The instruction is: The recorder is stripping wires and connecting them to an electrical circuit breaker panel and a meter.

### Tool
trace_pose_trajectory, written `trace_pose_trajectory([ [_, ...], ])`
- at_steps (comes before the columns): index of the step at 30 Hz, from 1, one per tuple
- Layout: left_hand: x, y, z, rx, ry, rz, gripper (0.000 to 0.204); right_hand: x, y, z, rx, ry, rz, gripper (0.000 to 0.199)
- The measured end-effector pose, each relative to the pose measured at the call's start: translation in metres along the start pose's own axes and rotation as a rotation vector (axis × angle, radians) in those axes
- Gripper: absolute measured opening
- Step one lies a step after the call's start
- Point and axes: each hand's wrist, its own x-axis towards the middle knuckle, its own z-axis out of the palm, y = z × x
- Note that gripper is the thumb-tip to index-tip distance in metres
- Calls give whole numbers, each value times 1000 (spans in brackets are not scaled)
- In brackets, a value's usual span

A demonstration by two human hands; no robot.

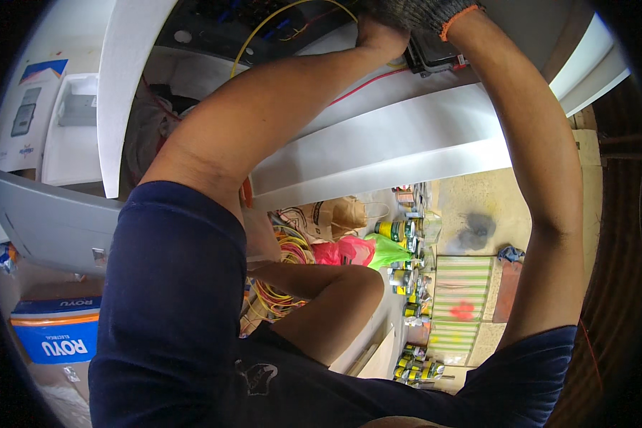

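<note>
Both my arms reach up to the top edge of the head view, where my hands meet. My left hand (382,37) shows its bare wrist; its fingers are hidden behind dark glove fabric and the picture's edge. A dark knit glove with an orange cuff covers my right hand (435,14), and its fingers are cut off by the frame. Just below the glove is a black box-shaped device (434,53). A yellow wire (251,37) arcs toward my left hand from a dark panel (208,27) with blue parts. What either hand holds cannot be seen.
A white ledge (385,139) runs under my forearms. Coiled wires (292,250), a paper bag (339,217), pink (344,251) and green plastic bags (389,251) and several paint cans (396,230) lie beyond it. Blue (55,339) and white cartons (32,118) are at left.
</note>
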Motion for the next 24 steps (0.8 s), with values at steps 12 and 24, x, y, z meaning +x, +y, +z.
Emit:
trace_pose_trajectory([
  [12, 12, -14, 48, 405, -79, 69, 36, 13, 21, 4, -39, -87, -428, 23],
  [24, -10, 3, -15, -167, -25, -17, 36, -27, -13, 8, 67, 136, 236, 33],
])
